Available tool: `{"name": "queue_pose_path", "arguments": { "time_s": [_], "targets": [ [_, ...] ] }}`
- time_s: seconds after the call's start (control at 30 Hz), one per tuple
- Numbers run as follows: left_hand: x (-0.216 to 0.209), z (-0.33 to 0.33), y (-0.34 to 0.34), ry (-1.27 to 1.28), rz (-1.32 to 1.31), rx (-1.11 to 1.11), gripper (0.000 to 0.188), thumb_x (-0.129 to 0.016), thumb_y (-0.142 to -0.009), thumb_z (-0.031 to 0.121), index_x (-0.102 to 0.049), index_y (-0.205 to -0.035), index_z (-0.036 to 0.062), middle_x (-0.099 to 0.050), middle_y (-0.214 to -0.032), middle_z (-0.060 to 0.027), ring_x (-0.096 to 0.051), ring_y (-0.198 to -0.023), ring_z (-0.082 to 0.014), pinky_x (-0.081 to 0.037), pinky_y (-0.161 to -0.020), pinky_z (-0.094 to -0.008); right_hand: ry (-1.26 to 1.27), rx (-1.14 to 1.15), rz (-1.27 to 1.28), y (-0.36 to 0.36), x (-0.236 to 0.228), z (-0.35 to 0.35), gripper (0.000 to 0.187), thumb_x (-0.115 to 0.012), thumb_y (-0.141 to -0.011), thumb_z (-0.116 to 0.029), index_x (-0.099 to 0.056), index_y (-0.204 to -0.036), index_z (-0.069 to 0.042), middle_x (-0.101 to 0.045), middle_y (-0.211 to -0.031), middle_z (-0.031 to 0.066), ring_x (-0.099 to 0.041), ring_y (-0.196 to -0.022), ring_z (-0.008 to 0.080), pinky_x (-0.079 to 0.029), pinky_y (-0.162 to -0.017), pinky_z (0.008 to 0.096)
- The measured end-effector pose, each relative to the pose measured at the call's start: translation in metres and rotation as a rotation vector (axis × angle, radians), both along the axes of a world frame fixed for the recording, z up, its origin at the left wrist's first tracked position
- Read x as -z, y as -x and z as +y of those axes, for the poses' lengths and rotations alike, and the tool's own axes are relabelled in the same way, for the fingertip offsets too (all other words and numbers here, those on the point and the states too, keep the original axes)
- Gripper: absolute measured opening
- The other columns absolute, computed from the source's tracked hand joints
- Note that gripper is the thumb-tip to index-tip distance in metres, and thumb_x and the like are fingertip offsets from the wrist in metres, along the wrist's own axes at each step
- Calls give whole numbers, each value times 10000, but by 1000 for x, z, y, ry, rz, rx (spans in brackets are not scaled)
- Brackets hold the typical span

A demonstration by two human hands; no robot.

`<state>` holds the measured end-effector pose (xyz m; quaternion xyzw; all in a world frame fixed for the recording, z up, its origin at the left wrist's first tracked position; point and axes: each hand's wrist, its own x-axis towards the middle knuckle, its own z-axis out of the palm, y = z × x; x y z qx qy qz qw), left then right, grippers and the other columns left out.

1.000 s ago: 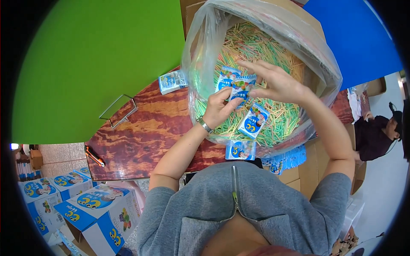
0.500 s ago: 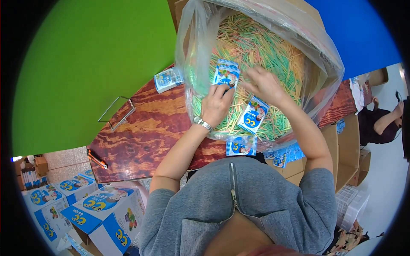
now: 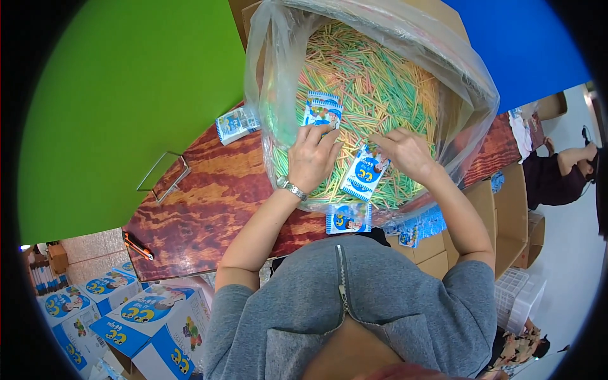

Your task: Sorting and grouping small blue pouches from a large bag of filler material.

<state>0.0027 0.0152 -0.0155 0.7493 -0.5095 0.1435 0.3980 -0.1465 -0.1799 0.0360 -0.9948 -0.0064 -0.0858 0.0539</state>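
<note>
A large clear plastic bag (image 3: 258, 63) lines a box and lies open, full of thin pink, green, yellow and orange sticks (image 3: 380, 76). My left hand (image 3: 312, 158), with a watch at its wrist, has its fingers closed on the lower edge of a blue-and-white packet (image 3: 324, 115); another packet shows just behind it. My right hand (image 3: 410, 155) bends its fingers at the top end of a second blue-and-white packet (image 3: 366, 170), which lies slanted on the sticks with another packet's edge beneath it. My fingers partly hide both packets.
More packets lie on the red-brown table: one packet (image 3: 236, 125) left of the bag, another packet (image 3: 348, 217) near my body. An orange-black cutter (image 3: 138, 247) and a wire stand (image 3: 166, 177) sit at left. Printed boxes (image 3: 152, 316) stand lower left; a cardboard box (image 3: 510, 209) is at right, beyond it another person.
My right hand has come down from above the sticks to the top end of the slanted packet. My left hand stays at its packet. The whole view has shifted slightly.
</note>
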Motion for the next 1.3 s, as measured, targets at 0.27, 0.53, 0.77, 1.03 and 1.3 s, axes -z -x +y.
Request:
{"name": "queue_pose_path", "arguments": {
  "time_s": [0.27, 0.53, 0.77, 1.03, 1.3],
  "targets": [
    [-22, -9, 10, -39, 629, 342, 293, -652, -912, 287, -687, -993, 7, -652, -806, -98, -589, -738, -188, -474, -633, -310, -422, -21, -165, -25, -41, 10, 145, -680, -857, -132, -684, -969, -40, -666, -813, 91, -646, -737, 278, -501, -662, 369],
    [-16, -11, 1, -98, 865, 327, 249, -766, -834, 211, -652, -743, 9, -624, -644, -17, -532, -582, -57, -431, -529, -251, -519, 3, -147, -32, -32, 25, 155, -677, -858, -118, -674, -977, -19, -672, -836, 123, -668, -758, 245, -495, -661, 336],
    [-8, -16, 5, 38, 929, 309, 268, -831, -769, 172, -604, -735, 34, -581, -657, 31, -478, -596, -37, -405, -529, -225, -1002, 71, -39, -34, -32, -7, 220, -651, -882, -113, -646, -1082, -21, -681, -921, 140, -679, -796, 237, -504, -693, 325],
    [-4, -18, 9, 40, 897, 282, 282, -815, -778, 204, -608, -739, 16, -600, -655, -19, -528, -593, -80, -443, -539, -262, 120, 682, 192, -51, -1, -110, 358, -656, -877, -281, -619, -1164, -71, -658, -1069, 202, -640, -1016, 350, -496, -881, 477],
    [-5, -15, 11, 72, 906, 290, 284, -810, -784, 206, -602, -736, 19, -599, -654, -19, -516, -593, -74, -437, -542, -257, -15, 803, 312, -64, 1, -109, 417, -663, -875, -288, -605, -1162, 9, -526, -1300, 245, -500, -1230, 399, -455, -963, 486]
  ]
}}
